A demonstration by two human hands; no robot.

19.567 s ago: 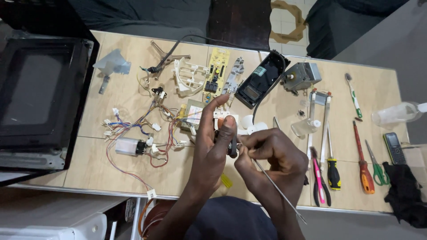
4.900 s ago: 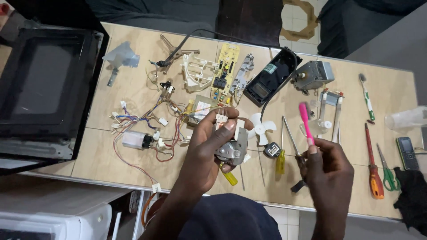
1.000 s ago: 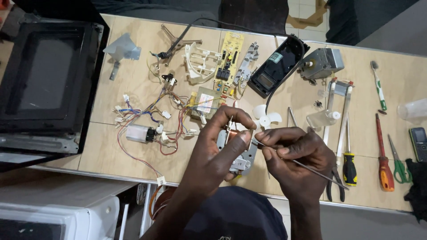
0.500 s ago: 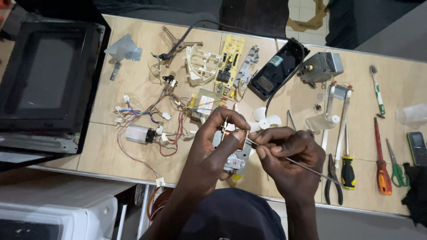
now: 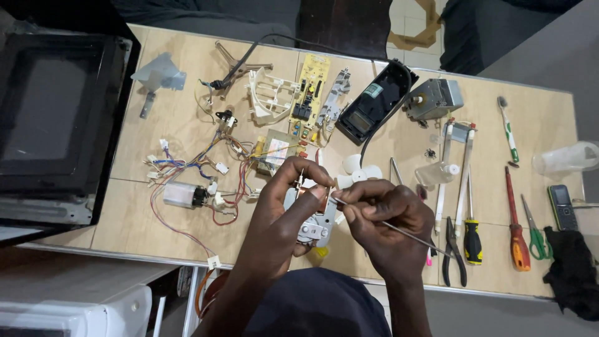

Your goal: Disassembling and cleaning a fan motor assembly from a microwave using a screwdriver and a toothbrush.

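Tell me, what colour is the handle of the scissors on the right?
Green, seen in the head view: the scissors lie beside the red-handled screwdriver.

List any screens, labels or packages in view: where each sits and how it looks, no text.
Mobile phone: right end of the table, small dark bar with a dark screen.
Black housing: upper middle, long black shell with a pale green label and a dark display window.
Transformer: table centre, yellowish block with a white label.
Microwave door: left edge, black frame around a dark glass window.
No packages seen.
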